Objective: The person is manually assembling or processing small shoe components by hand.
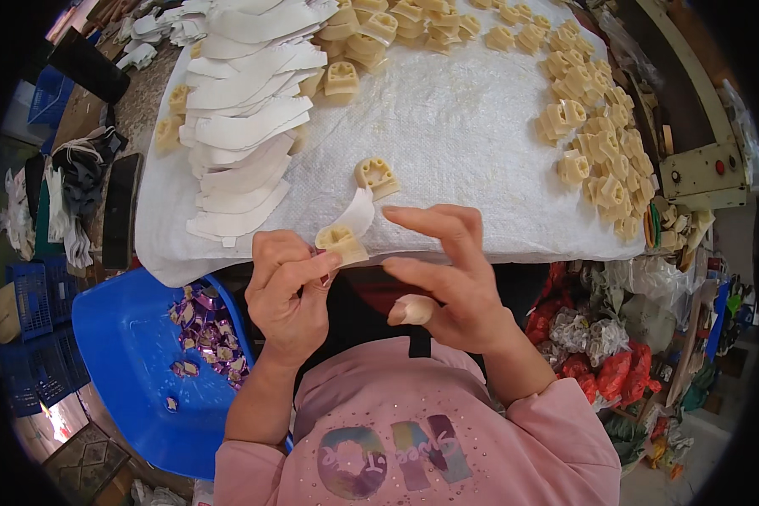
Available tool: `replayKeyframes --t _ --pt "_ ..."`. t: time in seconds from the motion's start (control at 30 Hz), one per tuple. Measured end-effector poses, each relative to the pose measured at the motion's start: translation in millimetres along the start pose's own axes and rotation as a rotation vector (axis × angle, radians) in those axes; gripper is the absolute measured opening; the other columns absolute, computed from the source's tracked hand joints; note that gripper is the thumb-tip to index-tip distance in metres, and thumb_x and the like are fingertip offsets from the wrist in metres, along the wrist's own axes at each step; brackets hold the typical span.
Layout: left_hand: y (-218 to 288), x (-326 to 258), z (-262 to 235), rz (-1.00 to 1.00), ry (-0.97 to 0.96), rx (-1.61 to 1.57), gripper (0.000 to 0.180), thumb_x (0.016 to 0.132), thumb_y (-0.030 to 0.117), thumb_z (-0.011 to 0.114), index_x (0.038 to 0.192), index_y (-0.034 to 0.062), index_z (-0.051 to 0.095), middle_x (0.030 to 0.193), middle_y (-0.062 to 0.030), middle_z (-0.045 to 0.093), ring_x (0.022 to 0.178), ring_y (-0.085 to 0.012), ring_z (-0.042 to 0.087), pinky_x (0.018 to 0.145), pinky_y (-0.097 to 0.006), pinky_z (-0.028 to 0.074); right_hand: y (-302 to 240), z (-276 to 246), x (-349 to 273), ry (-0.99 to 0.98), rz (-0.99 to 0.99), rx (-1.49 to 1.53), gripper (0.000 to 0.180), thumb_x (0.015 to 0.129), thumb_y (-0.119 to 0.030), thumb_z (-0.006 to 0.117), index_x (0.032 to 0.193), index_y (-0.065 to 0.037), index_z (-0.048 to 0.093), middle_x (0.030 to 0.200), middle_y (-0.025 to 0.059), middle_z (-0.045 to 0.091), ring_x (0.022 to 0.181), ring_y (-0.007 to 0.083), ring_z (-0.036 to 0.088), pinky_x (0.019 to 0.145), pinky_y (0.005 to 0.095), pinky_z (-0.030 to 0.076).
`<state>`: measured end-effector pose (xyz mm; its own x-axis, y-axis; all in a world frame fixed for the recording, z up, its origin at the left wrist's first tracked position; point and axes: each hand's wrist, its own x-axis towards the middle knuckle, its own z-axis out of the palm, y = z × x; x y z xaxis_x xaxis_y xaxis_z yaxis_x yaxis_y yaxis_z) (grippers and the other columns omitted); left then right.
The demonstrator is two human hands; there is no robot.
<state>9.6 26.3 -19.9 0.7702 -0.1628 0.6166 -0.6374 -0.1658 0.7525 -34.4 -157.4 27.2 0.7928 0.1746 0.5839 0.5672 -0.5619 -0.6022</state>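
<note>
My left hand point(285, 287) pinches a small beige moulded piece point(341, 241) with holes in it, at the front edge of the white-covered table. A curved white strip point(359, 212) stands out from this piece; whether it is stuck on, I cannot tell. To the right, my right hand point(455, 282) is open, its fingers apart and nothing held, with a pale covering on the thumb point(411, 309). Just beyond both hands, another beige moulded piece point(376, 176) lies on the cover. Overlapping curved white strips point(240, 160) form a long row at left.
Many beige pieces are heaped along the table's right side point(603, 143) and far edge point(371, 34). A blue tub point(118, 337) with shiny purple pieces point(207, 333) stands below left. A dark phone point(122, 211) lies left of the cover point(447, 126). Red bags point(624, 371) hang at right.
</note>
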Motion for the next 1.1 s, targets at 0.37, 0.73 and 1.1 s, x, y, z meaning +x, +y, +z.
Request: replayKeyframes --t 0.37,0.73,1.1 --pt "20 -5 20 0.063 -0.113 -0.346 0.030 0.066 -0.014 0.063 0.090 0.0027 0.059 0.090 -0.0131 0.058 0.084 -0.0272 0.059 0.073 -0.036 0.051 -7 26 -38 0.418 0.821 1.286 0.026 0.096 -0.019 0.049 0.111 0.003 0.049 0.103 0.0143 0.061 0.099 0.0188 0.060 0.087 0.0324 0.049" --pt "24 -4 30 0.278 -0.281 0.172 0.021 0.064 -0.004 0.064 0.084 -0.0006 0.058 0.084 -0.0116 0.055 0.069 -0.0249 0.054 0.055 -0.034 0.040 -15 15 -45 0.234 0.847 0.955 0.025 0.096 -0.009 0.040 0.112 0.006 0.051 0.112 0.0173 0.061 0.100 0.0205 0.061 0.089 0.0315 0.049" --pt "20 -6 20 -0.117 -0.265 -0.156 0.018 0.071 -0.011 0.064 0.081 0.0003 0.055 0.088 -0.0142 0.059 0.075 -0.0242 0.059 0.063 -0.031 0.048 10 -7 -33 -0.149 0.869 0.620 0.032 0.094 -0.026 0.054 0.108 0.003 0.056 0.086 0.0082 0.063 0.075 0.0115 0.060 0.067 0.0269 0.048"
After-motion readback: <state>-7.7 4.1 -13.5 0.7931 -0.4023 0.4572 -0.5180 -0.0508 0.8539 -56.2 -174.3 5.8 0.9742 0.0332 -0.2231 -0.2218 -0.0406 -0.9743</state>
